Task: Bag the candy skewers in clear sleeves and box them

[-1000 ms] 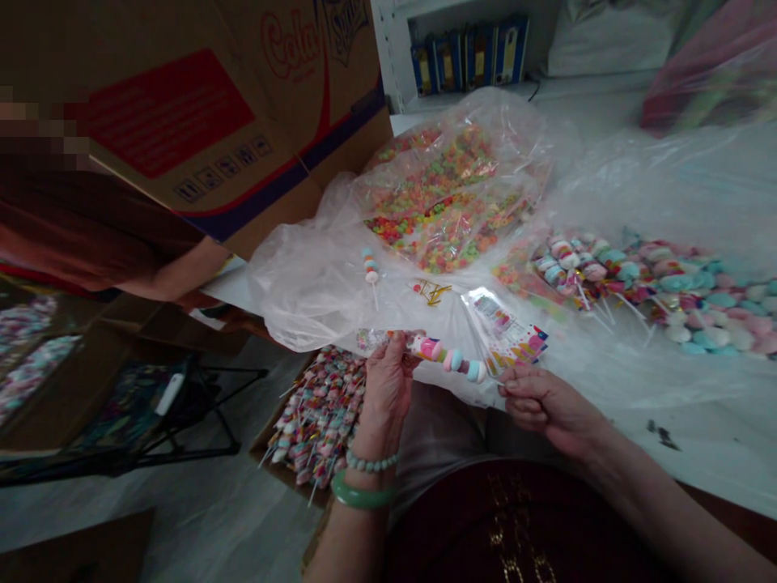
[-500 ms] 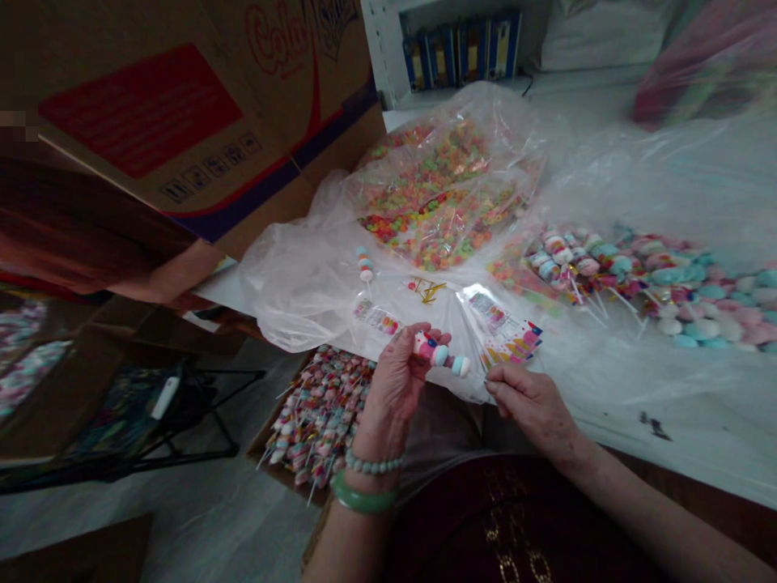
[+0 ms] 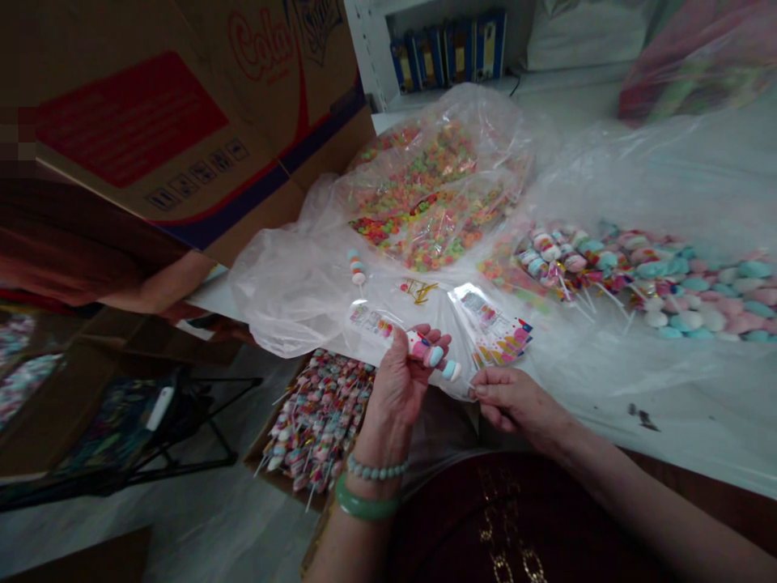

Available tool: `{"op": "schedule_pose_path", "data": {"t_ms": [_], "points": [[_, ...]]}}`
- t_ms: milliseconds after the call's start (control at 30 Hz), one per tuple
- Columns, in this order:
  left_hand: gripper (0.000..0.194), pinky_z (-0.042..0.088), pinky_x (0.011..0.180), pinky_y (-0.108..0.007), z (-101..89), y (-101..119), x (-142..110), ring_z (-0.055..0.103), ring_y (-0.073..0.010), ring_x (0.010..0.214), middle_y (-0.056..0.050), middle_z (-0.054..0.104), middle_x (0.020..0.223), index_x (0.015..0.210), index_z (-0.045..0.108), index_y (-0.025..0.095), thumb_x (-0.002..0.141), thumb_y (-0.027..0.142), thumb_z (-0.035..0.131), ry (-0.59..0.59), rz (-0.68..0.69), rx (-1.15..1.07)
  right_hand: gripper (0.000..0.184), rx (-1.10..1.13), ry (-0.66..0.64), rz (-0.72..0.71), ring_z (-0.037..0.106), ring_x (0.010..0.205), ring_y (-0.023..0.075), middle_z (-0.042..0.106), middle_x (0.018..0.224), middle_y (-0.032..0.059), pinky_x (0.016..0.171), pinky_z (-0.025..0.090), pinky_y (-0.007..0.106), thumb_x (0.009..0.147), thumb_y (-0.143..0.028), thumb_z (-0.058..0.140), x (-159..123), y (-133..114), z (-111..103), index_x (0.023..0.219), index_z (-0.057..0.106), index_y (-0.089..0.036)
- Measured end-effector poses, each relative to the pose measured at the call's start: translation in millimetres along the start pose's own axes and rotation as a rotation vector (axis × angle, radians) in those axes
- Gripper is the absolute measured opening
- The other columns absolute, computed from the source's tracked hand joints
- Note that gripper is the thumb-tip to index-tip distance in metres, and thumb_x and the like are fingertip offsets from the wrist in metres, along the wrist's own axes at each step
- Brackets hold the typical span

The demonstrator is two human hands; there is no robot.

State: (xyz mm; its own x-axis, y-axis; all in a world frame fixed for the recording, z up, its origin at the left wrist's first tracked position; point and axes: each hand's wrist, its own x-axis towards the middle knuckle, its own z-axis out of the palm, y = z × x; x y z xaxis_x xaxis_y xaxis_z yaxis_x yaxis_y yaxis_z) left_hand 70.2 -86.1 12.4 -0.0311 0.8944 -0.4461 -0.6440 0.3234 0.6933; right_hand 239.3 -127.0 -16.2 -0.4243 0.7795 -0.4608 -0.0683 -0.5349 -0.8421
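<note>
A: Where's the marshmallow pop now?

B: Just left of the stack of printed bags, on the near side. It's partly inside a printed wrapper, with pale blue and white pieces showing at the mouth.

A: And the left hand?

B: Near the stack, left of it, palm up. The thumb is clamped on the wrapper and the pop, while the other fingers spread underneath. (There's a green bangle on that wrist.)

A: The right hand?

B: At the stack's near edge. Thumb and forefinger are pinched together on the end of the pop's stick, though the stick itself barely shows.

A: What else lies around the stack?

B: Gold ties just left of it, and past them a lone bare pop. Beyond it, a clear bag of small, bright candies. To its right, a heap of pops, then loose marshmallows.

A: Anything lower down?

B: Left of the stack and below table height, many pops fill an open box.
</note>
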Motion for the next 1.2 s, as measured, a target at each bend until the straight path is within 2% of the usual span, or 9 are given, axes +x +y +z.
{"op": "schedule_pose_path", "data": {"t_ms": [100,167,400,500,733,867,967,1067,1200], "points": [[0.035,0.056,0.069,-0.031,0.7,-1,-1,0.069,-0.0221,0.079,-0.012,0.07,0.085,0.095,0.063,0.01,0.087,0.043,0.055,-0.013,-0.01,0.03,0.012,-0.356,0.223,-0.329,0.052,0.064,0.0146,0.056,0.067,0.001,0.06,0.039,0.026,0.076,-0.029,0.055,-2,2,2,0.071,0.057,-0.019],[0.034,0.056,0.066,-0.03,1.1,-2,-2,0.069,-0.0219,0.078,-0.011,0.07,0.085,0.099,0.062,0.011,0.086,0.043,0.058,-0.033,-0.011,0.045,0.008,-0.526,0.33,-0.513,0.054,0.077,0.0172,0.059,0.076,0.0025,0.071,0.04,0.028,0.078,-0.023,0.054,-3,3,3,0.074,0.06,-0.02],[0.026,0.056,0.073,-0.031,0.1,-3,0,0.069,-0.021,0.078,-0.01,0.069,0.083,0.091,0.063,0.011,0.083,0.036,0.063,0.011,-0.026,0.016,0.013,-0.668,0.403,-0.617,0.056,0.081,0.0181,0.06,0.083,0.0044,0.076,0.041,0.029,0.089,-0.021,0.046,-7,5,4,0.086,0.058,-0.02],[0.02,0.056,0.073,-0.032,0.0,-15,0,0.068,-0.0188,0.073,-0.008,0.067,0.08,0.086,0.063,0.012,0.083,0.032,0.062,0.046,-0.04,-0.003,0.011,-0.722,0.37,-0.585,0.055,0.083,0.0184,0.059,0.088,0.005,0.076,0.042,0.029,0.09,-0.024,0.047,-6,11,5,0.092,0.057,-0.02],[0.016,0.057,0.076,-0.035,-10.1,-48,-5,0.068,-0.0187,0.073,-0.006,0.065,0.082,0.083,0.063,0.011,0.085,0.027,0.06,0.106,-0.07,-0.022,0.015,-0.725,0.386,-0.491,0.057,0.08,0.0169,0.062,0.083,0.0031,0.076,0.042,0.028,0.085,-0.016,0.045,-5,16,-2,0.082,0.059,-0.019],[0.014,0.058,0.074,-0.036,-17.5,-46,-3,0.069,-0.0217,0.078,-0.008,0.065,0.087,0.086,0.063,0.011,0.085,0.025,0.06,0.109,-0.104,-0.005,0.021,-0.915,0.172,-0.215,0.059,0.068,0.017,0.065,0.072,0.0029,0.065,0.04,0.026,0.083,-0.012,0.045,-17,13,-5,0.072,0.062,-0.019],[0.016,0.058,0.073,-0.035,-18.0,-43,-3,0.069,-0.0221,0.079,-0.009,0.066,0.087,0.086,0.063,0.011,0.087,0.025,0.057,0.111,-0.142,-0.017,0.019,-1.186,0.041,-0.033,0.062,0.067,0.0215,0.068,0.074,0.0105,0.061,0.038,0.029,0.083,-0.013,0.047,-21,19,-1,0.073,0.063,-0.015],[0.022,0.057,0.075,-0.036,-16.0,-38,-6,0.068,-0.023,0.083,-0.011,0.068,0.09,0.09,0.064,0.012,0.089,0.032,0.054,0.074,-0.174,-0.029,0.018,-1.262,0.045,-0.002,0.064,0.074,0.0259,0.069,0.083,0.0148,0.062,0.038,0.03,0.087,-0.021,0.048,-19,25,7,0.09,0.064,-0.013],[0.026,0.056,0.079,-0.042,-17.2,-27,-13,0.068,-0.0258,0.087,-0.013,0.068,0.096,0.091,0.063,0.012,0.088,0.036,0.054,0.045,-0.212,-0.005,0.022,-1.234,0.033,-0.035,0.064,0.08,0.0257,0.069,0.088,0.0119,0.066,0.039,0.03,0.086,-0.021,0.049,-9,30,15,0.102,0.062,-0.016]]}}
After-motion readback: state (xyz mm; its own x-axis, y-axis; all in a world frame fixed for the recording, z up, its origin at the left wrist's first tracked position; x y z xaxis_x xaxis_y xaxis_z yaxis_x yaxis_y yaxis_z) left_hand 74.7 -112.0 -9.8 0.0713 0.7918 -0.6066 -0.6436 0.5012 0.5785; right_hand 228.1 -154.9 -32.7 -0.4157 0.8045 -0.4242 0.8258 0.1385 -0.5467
